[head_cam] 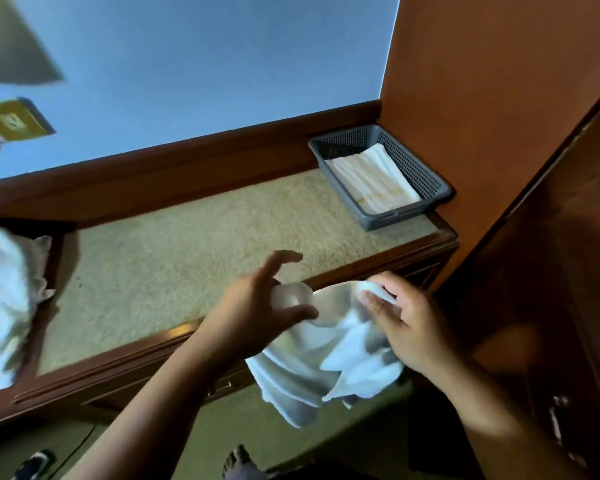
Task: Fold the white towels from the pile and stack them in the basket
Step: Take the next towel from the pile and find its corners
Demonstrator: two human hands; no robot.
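A crumpled white towel (312, 368) hangs in the air in front of the table's front edge. My left hand (257, 306) pinches one part of it between thumb and fingers. My right hand (406, 327) grips another part near its top. The grey mesh basket (426, 174) stands at the table's far right corner with a folded white towel (374, 178) lying inside. The pile of white towels (4, 299) lies at the left edge of the view.
The table (174, 258) has a beige top and a dark wooden frame. A wooden cabinet (551, 271) rises close on the right. A wall with a brass socket plate (14, 121) stands behind. My bare foot (236, 462) shows below.
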